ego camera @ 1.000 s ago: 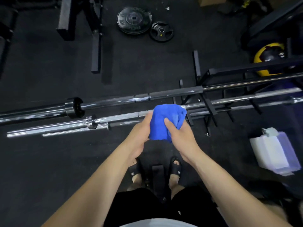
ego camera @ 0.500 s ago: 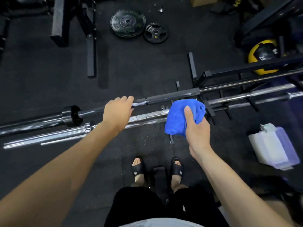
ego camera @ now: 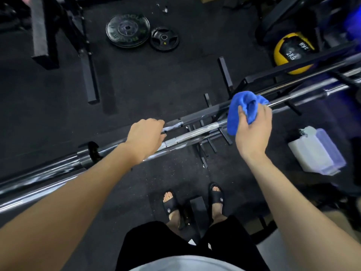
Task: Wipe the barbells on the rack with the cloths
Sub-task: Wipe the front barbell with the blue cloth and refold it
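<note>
Left hand (ego camera: 145, 137) grips the bar (ego camera: 197, 132) to steady it; at its 3 o'clock, right hand (ego camera: 254, 130) bunches the cloth (ego camera: 237, 112) for wiping.

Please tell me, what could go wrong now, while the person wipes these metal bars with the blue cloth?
1. The left hand curls over a long chrome barbell lying close to its neighbours; if a bar rolls, its fingers could get pinched.
2. The right hand holds the bunched blue cloth with an end hanging loose, which might snag on the black steel rack.
3. The feet in black open-toe sandals stand just below the bars, so a slipping bar could hit the toes.
</note>
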